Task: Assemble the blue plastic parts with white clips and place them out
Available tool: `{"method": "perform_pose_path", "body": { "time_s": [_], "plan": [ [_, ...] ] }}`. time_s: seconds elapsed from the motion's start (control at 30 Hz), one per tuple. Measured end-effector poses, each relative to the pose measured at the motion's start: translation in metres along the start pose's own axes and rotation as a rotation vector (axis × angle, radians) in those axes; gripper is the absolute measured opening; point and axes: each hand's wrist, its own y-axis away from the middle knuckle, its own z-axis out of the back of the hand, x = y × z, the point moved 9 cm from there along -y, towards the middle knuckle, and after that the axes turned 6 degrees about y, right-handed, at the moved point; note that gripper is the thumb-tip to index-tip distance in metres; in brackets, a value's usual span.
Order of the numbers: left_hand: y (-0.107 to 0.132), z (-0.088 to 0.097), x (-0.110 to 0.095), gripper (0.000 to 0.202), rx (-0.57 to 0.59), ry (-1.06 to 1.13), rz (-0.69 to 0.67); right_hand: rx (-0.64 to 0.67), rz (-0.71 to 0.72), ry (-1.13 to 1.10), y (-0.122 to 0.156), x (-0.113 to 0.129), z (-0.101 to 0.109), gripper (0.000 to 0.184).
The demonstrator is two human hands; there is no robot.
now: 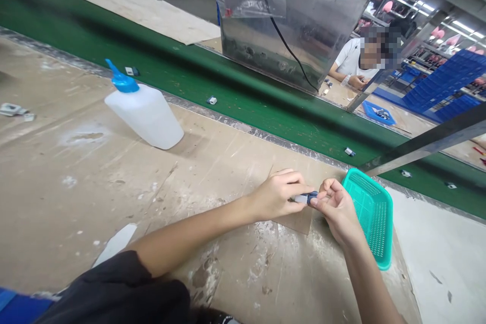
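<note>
My left hand (277, 196) and my right hand (337, 210) meet over the stained beige workbench (114, 197). Between their fingertips is a small white-and-dark-blue part (306, 198), gripped from both sides. Part of it is hidden by my fingers. Just beyond my right hand lies a teal plastic mesh basket (371, 215), close to my right hand's wrist side. A translucent white squeeze bottle with a blue nozzle cap (143, 114) lies on its side on the bench, well to the left of both hands.
A green conveyor belt (243, 93) with several small parts runs behind the bench. A steel hood (292, 25) stands over it, and a metal bar (425, 144) crosses at right. Beyond, a co-worker (353, 61) sits near blue crates (444, 81).
</note>
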Motion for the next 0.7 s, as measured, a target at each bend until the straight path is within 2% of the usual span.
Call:
{"method": "perform_pose_path", "body": {
  "time_s": [0.27,0.37,0.5,0.6,0.7],
  "plan": [
    [0.01,-0.002,-0.016,0.021,-0.11,0.014,-0.1,-0.036,-0.026,-0.131,0.02,-0.017,0.0,0.038],
    [0.014,-0.006,-0.023,0.02,-0.147,-0.001,-0.115,-0.079,0.016,-0.056,0.031,-0.018,0.006,0.034],
    [0.02,-0.012,-0.035,0.021,-0.147,-0.073,-0.167,-0.178,0.149,0.16,0.044,-0.01,0.015,0.027],
    [0.016,-0.021,-0.037,0.023,-0.043,-0.157,-0.158,-0.195,0.205,0.264,0.041,-0.005,0.018,0.026],
    [-0.006,-0.044,-0.019,0.025,0.227,-0.242,-0.095,-0.213,0.208,0.328,0.03,-0.005,0.031,0.03]
  ]
}}
